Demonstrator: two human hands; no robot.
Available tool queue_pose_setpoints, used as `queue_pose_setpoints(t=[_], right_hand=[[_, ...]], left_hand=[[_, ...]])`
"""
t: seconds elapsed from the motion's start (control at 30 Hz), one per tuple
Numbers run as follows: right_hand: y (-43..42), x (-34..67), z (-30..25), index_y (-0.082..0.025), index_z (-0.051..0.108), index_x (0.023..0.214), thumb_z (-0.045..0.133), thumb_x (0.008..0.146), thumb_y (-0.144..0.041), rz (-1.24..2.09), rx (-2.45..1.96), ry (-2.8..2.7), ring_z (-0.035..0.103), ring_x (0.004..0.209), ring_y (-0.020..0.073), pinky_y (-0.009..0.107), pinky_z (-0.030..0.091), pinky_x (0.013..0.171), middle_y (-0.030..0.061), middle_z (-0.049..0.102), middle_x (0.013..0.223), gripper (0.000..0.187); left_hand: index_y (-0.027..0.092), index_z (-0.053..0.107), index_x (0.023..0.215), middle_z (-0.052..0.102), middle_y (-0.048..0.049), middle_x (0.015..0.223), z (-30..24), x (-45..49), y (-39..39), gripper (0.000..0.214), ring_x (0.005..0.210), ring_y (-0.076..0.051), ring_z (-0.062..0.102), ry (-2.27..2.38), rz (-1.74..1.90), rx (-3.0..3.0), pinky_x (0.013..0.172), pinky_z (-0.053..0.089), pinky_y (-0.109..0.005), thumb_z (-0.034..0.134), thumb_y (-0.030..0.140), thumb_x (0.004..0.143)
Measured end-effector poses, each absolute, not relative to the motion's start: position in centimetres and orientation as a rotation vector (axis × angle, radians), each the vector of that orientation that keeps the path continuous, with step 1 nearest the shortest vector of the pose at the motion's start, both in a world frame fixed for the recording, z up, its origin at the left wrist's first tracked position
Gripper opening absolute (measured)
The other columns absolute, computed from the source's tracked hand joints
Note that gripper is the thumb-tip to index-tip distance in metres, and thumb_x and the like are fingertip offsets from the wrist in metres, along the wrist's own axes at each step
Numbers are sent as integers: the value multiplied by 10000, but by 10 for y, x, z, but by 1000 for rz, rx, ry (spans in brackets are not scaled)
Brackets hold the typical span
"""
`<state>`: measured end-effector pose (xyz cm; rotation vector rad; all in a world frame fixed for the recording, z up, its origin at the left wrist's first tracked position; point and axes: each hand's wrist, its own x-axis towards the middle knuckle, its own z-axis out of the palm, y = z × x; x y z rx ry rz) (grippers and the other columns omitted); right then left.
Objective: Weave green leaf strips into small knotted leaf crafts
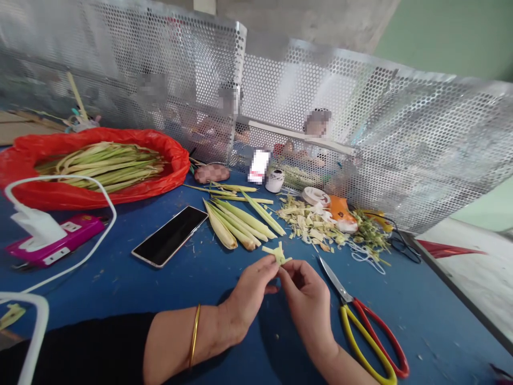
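Our left hand (250, 294) and right hand (306, 299) pinch the leaf piece (279, 256). If we slacken, its ten-o'clock strip (267, 249) could loosen.

Handcraft workshop by its look, blue counter (172, 291) bearing husks (250, 220), scraps (310, 222) and scissors (348, 299), red bag (120, 199) of leaf strips (108, 163), perforated metal screens (292, 85), people (312, 155) beyond

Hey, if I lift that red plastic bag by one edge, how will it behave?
The red plastic bag looks thin and crinkled, so it will probably sag rather than stay stiff. The leaf strips inside seem loosely heaped, so some might slide out if it tips.
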<state>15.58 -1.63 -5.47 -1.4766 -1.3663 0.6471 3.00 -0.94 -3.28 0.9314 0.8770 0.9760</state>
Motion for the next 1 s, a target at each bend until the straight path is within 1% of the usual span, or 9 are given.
queue_pose_setpoints(t=[0.1,0.23,0.33,0.5,0.6,0.67,0.73,0.87,1.0], right_hand=[[-17,156,-57,-192,623,760,608,830,-388,643,-1486,-1400,531,616,156,255,432,564,16,617,683,209],[-17,153,-55,-185,614,726,600,824,-393,783,-1447,-1370,541,604,162,260,441,555,20,614,657,231],[-17,151,-52,-181,605,713,599,813,-397,865,-1429,-1345,561,602,171,271,458,566,24,619,649,238],[-20,152,-48,-181,599,702,601,792,-402,890,-1454,-1349,541,574,159,262,441,550,9,597,625,239],[-23,153,-45,-180,586,674,612,773,-384,950,-1455,-1354,518,552,143,246,427,532,-3,575,598,228],[-25,153,-42,-183,567,647,623,761,-374,996,-1458,-1365,494,526,132,233,412,507,-17,545,560,229],[-26,153,-39,-186,551,628,635,752,-378,1025,-1449,-1363,476,510,125,226,409,494,-28,518,532,244],[-24,151,-37,-172,602,695,643,753,-421,1050,-1385,-1321,509,545,135,235,448,521,-10,558,600,258],[-23,148,-39,-170,611,639,617,784,-459,1061,-1378,-1358,493,543,135,235,437,517,-10,538,567,324]], left_hand=[[164,611,882,641,-55,957,-32,32,-8,178,962,-208,590,883,969,941,828,498,-330,536,317,827],[157,595,760,602,-14,795,-34,34,-4,147,827,-168,578,871,1020,908,777,512,-306,584,301,785],[143,610,697,587,-1,724,-36,34,-3,152,738,-148,562,889,1053,887,718,509,-288,619,286,748],[130,700,735,664,-22,729,-36,33,-1,139,732,-149,595,915,1084,885,711,495,-265,640,255,747],[130,728,831,719,-49,797,-33,32,1,144,788,-165,645,977,1100,828,724,493,-254,653,231,762],[135,727,912,739,-62,852,-30,31,3,180,843,-179,670,1020,1108,760,723,494,-246,670,218,763],[136,722,951,747,-71,881,-29,31,4,205,881,-191,681,1035,1105,729,716,497,-243,673,216,770],[136,720,956,748,-68,832,-29,30,5,203,871,-195,685,991,1099,742,737,510,-261,660,217,779],[136,717,835,740,-53,801,-30,30,4,140,734,-168,658,929,1052,787,625,495,-244,702,231,734]])
